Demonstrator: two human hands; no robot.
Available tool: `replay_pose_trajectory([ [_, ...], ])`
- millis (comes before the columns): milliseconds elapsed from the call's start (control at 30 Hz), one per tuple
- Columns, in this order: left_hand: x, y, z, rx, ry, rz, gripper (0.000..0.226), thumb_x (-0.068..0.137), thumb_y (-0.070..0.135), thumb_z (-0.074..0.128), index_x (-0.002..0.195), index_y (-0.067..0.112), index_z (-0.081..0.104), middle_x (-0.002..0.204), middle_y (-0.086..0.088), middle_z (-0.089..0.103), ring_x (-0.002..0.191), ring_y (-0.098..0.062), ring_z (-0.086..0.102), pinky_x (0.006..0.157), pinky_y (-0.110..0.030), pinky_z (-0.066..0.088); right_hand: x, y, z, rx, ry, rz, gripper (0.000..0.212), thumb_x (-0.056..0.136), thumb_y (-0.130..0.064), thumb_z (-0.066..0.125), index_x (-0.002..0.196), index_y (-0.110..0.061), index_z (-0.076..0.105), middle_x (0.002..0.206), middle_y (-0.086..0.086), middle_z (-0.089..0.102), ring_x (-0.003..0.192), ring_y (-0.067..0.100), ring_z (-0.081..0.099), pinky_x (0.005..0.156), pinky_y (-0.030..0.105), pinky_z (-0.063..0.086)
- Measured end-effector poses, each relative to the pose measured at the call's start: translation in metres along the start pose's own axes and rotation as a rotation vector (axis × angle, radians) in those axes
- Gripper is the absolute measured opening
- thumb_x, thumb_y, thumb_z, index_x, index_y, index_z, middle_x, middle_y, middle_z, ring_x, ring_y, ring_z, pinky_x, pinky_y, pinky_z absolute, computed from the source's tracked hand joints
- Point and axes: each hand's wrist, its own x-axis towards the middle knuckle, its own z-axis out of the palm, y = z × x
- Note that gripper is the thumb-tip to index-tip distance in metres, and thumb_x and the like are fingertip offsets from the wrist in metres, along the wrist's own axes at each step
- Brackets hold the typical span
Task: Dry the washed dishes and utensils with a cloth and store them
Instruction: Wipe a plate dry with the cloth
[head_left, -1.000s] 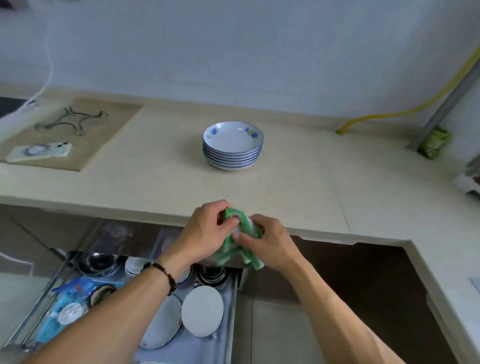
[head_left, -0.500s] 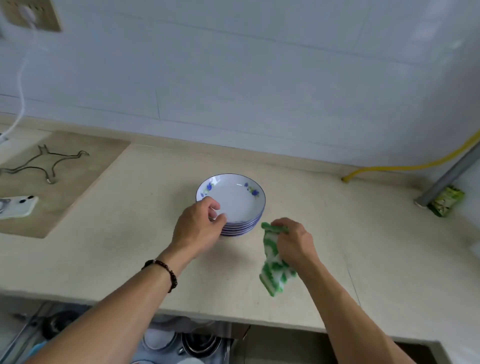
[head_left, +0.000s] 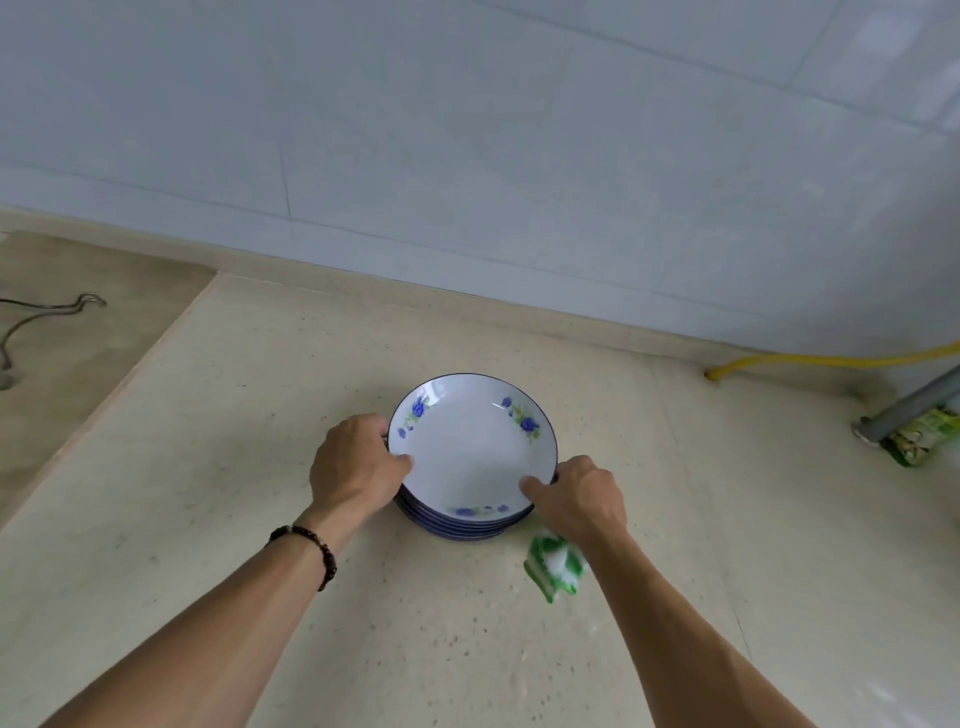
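Note:
A stack of several white plates (head_left: 470, 449) with blue flowers and dark blue rims stands on the beige counter (head_left: 208, 519). My left hand (head_left: 353, 465) grips the left rim of the stack, thumb on the top plate. My right hand (head_left: 582, 499) grips the stack's front right rim, thumb on the top plate. A green and white cloth (head_left: 553, 569) hangs beneath my right hand, held in its lower fingers.
A yellow hose (head_left: 831, 359) runs along the wall at the right, above a grey pipe (head_left: 914, 405) and a green packet (head_left: 922, 434). A wire trivet (head_left: 47, 317) lies on a wooden board (head_left: 93, 322) at the far left.
The view rose from the open drawer to the counter. Both hands went from the cloth to the plate stack; my right hand now grips the rim with the cloth under it.

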Motion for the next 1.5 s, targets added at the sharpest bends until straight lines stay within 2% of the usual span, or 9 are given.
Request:
replay_pose_trajectory([
  [200,0.003,0.001,-0.001,0.002,-0.007,0.049,0.007,0.073,0.006,0.069,0.078,0.002,0.065,0.072,-0.006,0.066,0.075,-0.032,0.064,0.061,-0.032,0.05,-0.003,-0.002,-0.003,0.089,-0.014,0.0,0.024,0.09,-0.029,0.064,0.104,-0.011,0.072,0.084,0.006,0.07,0.073,0.021,0.066,0.049,0.023,0.047],
  [467,-0.013,0.025,-0.013,-0.058,-0.042,0.041,0.01,0.074,0.006,0.068,0.084,0.005,0.067,0.08,-0.004,0.071,0.081,-0.028,0.066,0.069,-0.035,0.054,-0.017,0.007,-0.026,0.296,0.011,0.023,0.014,0.089,-0.018,0.066,0.094,-0.007,0.074,0.089,0.015,0.073,0.086,0.032,0.071,0.076,0.046,0.061],
  [633,-0.037,0.066,-0.024,-0.068,-0.069,0.091,0.023,0.076,0.006,0.069,0.069,0.023,0.056,0.073,0.007,0.064,0.079,-0.024,0.062,0.062,-0.025,0.046,-0.031,0.024,-0.052,0.46,0.011,0.042,0.015,0.091,-0.014,0.056,0.096,-0.006,0.067,0.093,0.016,0.07,0.084,0.031,0.068,0.063,0.035,0.055],
  [767,-0.062,0.103,-0.02,-0.14,-0.106,0.126,0.016,0.078,0.012,0.068,0.082,0.02,0.055,0.081,0.003,0.064,0.08,-0.022,0.062,0.061,-0.026,0.046,-0.044,0.054,-0.079,0.58,0.037,0.068,0.021,0.09,-0.012,0.05,0.097,0.002,0.063,0.096,0.021,0.067,0.081,0.032,0.063,0.061,0.032,0.046],
  [900,-0.091,0.137,0.006,-0.252,-0.168,0.116,0.02,0.081,0.018,0.068,0.093,0.016,0.052,0.09,-0.004,0.067,0.082,-0.028,0.069,0.076,-0.043,0.055,-0.066,0.1,-0.115,0.724,0.088,0.085,0.013,0.086,-0.008,0.049,0.082,0.0,0.058,0.078,0.013,0.054,0.07,0.023,0.051,0.061,0.033,0.039],
  [1067,-0.164,0.196,0.069,-0.405,-0.394,0.131,0.028,0.092,0.025,0.065,0.113,0.019,0.047,0.102,-0.008,0.065,0.066,-0.021,0.068,0.068,-0.038,0.059,-0.102,0.201,-0.17,0.87,0.142,0.137,0.021,0.076,-0.013,0.054,0.081,0.007,0.056,0.074,0.014,0.054,0.067,0.024,0.053,0.062,0.037,0.04],
  [1133,-0.198,0.219,0.1,-0.465,-0.5,0.102,0.027,0.095,0.028,0.063,0.117,0.02,0.049,0.105,-0.008,0.067,0.068,-0.02,0.069,0.073,-0.04,0.061,-0.115,0.249,-0.187,0.898,0.146,0.157,0.044,0.067,-0.02,0.053,0.092,0.017,0.054,0.073,0.017,0.058,0.066,0.028,0.058,0.061,0.043,0.047],
  [1233,-0.252,0.251,0.146,-0.564,-0.625,0.064,0.025,0.098,0.032,0.056,0.122,0.026,0.056,0.112,-0.005,0.069,0.083,-0.024,0.07,0.07,-0.037,0.06,-0.14,0.313,-0.21,0.929,0.153,0.19,0.035,0.077,-0.015,0.055,0.095,0.015,0.061,0.078,0.025,0.067,0.073,0.037,0.069,0.07,0.06,0.056],
  [1500,-0.39,0.35,0.273,-0.634,-0.819,0.003,0.032,0.1,0.026,0.048,0.13,0.02,0.058,0.122,-0.011,0.068,0.102,-0.031,0.067,0.057,-0.035,0.058,-0.212,0.492,-0.252,1.11,0.282,0.388,0.012,0.084,-0.001,0.051,0.082,0.001,0.062,0.073,0.016,0.058,0.065,0.027,0.058,0.062,0.037,0.047],
])
